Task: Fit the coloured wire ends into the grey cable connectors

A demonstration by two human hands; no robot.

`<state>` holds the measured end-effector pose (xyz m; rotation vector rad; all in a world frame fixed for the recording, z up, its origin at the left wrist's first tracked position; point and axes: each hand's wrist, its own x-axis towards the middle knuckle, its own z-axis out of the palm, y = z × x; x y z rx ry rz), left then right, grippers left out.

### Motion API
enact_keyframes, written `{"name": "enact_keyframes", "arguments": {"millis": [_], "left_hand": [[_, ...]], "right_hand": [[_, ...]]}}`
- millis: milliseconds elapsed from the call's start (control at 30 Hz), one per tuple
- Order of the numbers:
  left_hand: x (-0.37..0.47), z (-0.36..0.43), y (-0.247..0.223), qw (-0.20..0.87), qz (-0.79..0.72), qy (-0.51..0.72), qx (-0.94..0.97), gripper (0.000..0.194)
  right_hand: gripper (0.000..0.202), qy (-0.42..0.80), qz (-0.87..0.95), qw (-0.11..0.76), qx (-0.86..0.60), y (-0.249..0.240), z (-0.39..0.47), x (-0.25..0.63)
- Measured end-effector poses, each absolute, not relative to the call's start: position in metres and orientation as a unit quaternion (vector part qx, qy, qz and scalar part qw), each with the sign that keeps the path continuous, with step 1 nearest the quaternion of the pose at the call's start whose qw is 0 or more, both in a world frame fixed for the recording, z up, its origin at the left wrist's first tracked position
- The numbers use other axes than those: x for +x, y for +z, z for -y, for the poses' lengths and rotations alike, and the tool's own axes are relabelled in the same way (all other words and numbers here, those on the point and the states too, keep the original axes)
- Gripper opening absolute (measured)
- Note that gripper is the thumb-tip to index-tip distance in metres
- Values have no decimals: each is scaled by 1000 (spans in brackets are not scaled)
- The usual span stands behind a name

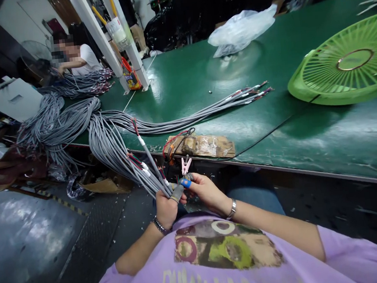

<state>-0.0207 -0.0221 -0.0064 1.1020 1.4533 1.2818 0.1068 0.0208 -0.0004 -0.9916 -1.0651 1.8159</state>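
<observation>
My left hand (167, 209) is closed around a bundle of grey cables (117, 159), a grey cover on its thumb. Thin coloured wires and white sleeves show at the cable ends just above this hand. My right hand (210, 193) is pinched, with blue tape round a finger, right beside the left fingertips. What lies between its fingers is too small to make out. Just above the right fingers, at the table edge, is a pink clip (186, 165). Behind it lies a worn wooden block (209, 145) with red and black leads.
The green table (176, 82) carries more grey cables (186, 120), a plastic bag (242, 29) and a green fan (344, 62) with a black cord. A white post (128, 40) holds tools. Another person (78, 58) sits at the far left by piled cables.
</observation>
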Motion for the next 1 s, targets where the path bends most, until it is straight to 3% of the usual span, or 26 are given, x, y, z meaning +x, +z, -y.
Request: {"name": "enact_keyframes", "arguments": {"millis": [233,667,1000], "left_hand": [[-25,26,7,487,-559,529,413,32],[-24,5,18,592,-504,467,421,31],[-27,-1,6,611,-494,479,392,26]], "right_hand": [[41,830,345,342,-273,-18,-29,132],[49,831,296,392,-261,-20,-63,112],[38,854,190,398,-276,-12,-65,105]]}}
